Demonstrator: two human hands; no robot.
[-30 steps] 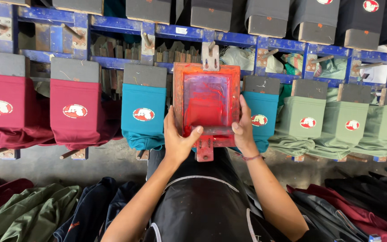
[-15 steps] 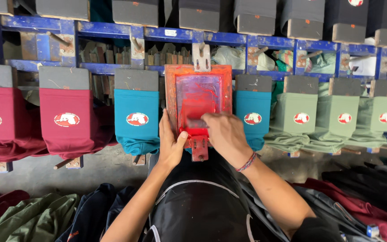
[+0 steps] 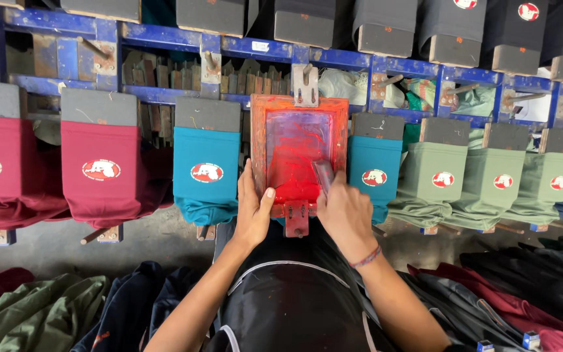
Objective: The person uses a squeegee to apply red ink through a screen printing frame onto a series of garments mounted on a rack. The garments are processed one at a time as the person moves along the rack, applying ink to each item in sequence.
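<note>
An orange-framed printing screen [image 3: 298, 107] lies flat in front of me, its mesh smeared with red ink [image 3: 292, 176]. My left hand [image 3: 253, 210] grips the frame's near left corner, thumb on the inky mesh. My right hand [image 3: 345, 210] is closed on a squeegee [image 3: 324, 175] held at the mesh's lower right. Under the screen and my arms lies a black garment [image 3: 294, 300] with a white curved line.
A blue metal rack [image 3: 164, 36] carries a row of boards dressed with maroon [image 3: 102, 171], teal [image 3: 206, 171] and green shirts [image 3: 439, 179], each with a red oval print. Black shirts hang above at the right. Piles of dark, green and maroon garments lie at both lower sides.
My right hand left the frame's right edge, came to the bottom centre, and now holds the squeegee on the mesh. The left hand stayed on the frame's left corner.
</note>
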